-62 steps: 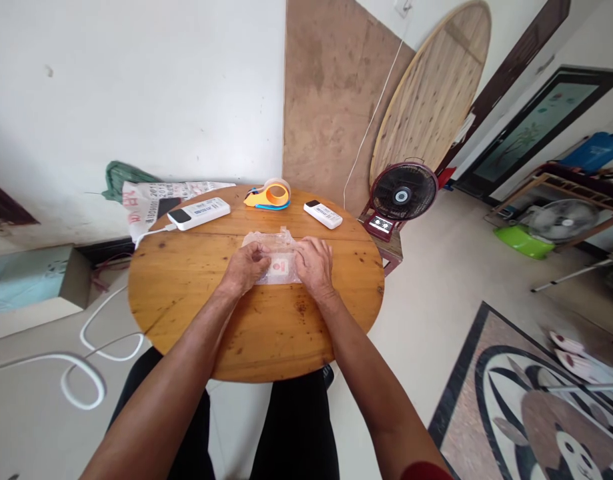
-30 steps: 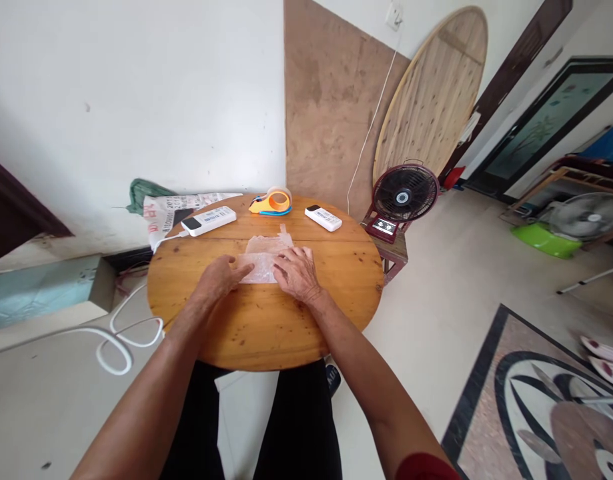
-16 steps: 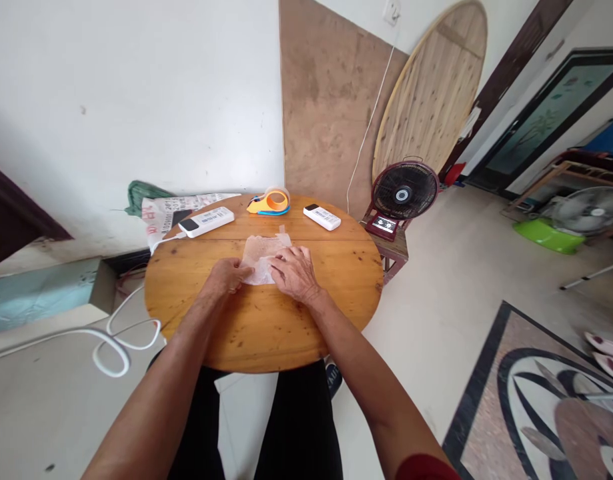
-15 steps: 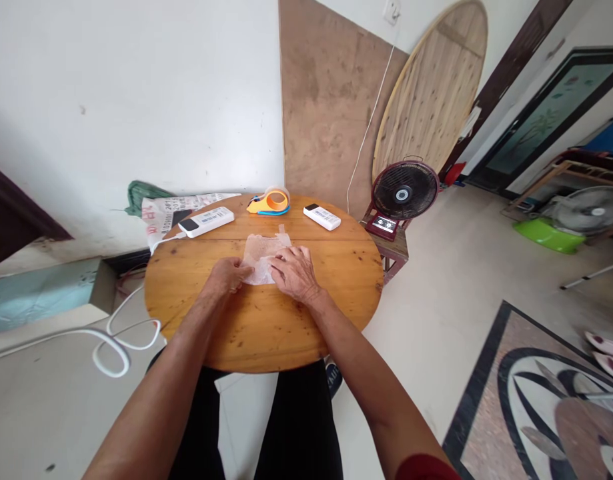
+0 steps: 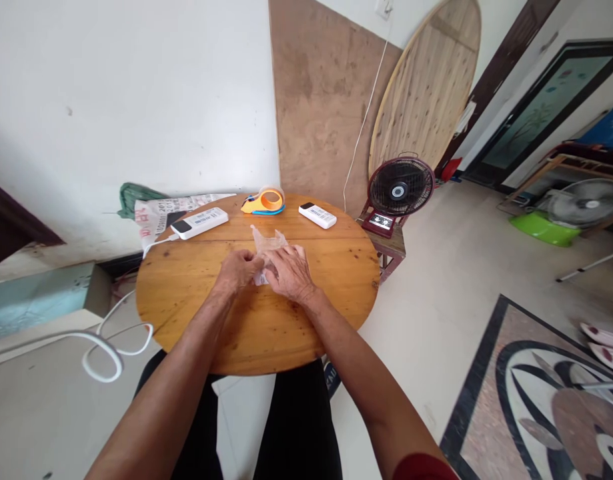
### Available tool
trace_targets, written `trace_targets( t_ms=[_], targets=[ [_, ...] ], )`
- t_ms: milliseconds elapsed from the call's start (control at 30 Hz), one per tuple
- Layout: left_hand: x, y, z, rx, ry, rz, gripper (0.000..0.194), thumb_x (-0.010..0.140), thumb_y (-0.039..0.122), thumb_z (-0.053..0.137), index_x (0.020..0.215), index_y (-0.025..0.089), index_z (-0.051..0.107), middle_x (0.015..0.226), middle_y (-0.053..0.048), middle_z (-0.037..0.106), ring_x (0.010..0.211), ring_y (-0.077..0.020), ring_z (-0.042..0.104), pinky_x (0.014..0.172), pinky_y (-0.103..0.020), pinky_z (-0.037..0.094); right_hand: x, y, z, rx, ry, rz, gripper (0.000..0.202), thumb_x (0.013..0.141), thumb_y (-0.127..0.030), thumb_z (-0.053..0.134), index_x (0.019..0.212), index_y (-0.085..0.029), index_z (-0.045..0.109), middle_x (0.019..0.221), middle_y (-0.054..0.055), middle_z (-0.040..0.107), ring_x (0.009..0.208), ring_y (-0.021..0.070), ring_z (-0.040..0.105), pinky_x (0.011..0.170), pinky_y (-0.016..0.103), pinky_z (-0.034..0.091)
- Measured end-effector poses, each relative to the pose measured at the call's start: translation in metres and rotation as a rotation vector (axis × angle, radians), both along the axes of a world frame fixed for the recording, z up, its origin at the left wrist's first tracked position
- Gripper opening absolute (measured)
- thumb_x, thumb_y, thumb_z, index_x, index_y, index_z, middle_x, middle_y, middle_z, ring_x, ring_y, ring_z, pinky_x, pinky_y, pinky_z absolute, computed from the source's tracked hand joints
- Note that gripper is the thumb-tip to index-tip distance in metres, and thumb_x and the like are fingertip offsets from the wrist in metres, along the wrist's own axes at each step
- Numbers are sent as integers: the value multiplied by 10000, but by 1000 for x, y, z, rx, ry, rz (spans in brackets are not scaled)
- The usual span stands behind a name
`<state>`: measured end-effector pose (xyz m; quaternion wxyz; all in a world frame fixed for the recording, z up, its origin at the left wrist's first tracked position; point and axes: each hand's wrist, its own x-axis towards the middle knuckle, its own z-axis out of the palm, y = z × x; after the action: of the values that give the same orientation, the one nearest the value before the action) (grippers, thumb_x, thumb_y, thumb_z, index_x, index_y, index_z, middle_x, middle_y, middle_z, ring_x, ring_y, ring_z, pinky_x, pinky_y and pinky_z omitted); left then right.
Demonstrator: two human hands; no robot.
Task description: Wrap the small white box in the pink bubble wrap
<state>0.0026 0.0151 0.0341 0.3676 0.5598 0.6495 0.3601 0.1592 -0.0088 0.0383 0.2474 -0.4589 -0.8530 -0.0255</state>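
Now, hands: left hand (image 5: 241, 270) and right hand (image 5: 289, 270) both pinch the clear plastic wrap (image 5: 267, 248).
Tip: press folds flat on the table (image 5: 306, 320), edges aligned.

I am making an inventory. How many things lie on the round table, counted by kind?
Remotes: 2, one left, one right
Tape dispenser: 1
Clear wrap, under both hands: 1
Total: 4
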Motion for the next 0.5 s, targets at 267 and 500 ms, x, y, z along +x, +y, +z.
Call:
trace_targets(
  t_ms=[267, 500],
  targets=[
    [-2, -13, 22, -24, -146, -208, 265, 631, 341, 578, 791, 156, 679, 618, -8, 666, 565, -162, 595, 553, -254, 461, 3, 1, 0, -29, 88, 11, 553, 802, -310, 577, 1321, -143, 485, 1125, 120, 663, 1106, 278, 498, 1023, 434, 261],
    [-9, -30, 26, 122, -19, -449, 417, 647, 214, 497, 1005, 156, 704, 856, -21, 720, 827, -199, 649, 778, -289, 499, 6, 3, 0, -19, 129, 17, 577, 781, -265, 560, 1335, -126, 478, 1118, 118, 668, 1064, 268, 527, 1005, 414, 288]
  ],
)
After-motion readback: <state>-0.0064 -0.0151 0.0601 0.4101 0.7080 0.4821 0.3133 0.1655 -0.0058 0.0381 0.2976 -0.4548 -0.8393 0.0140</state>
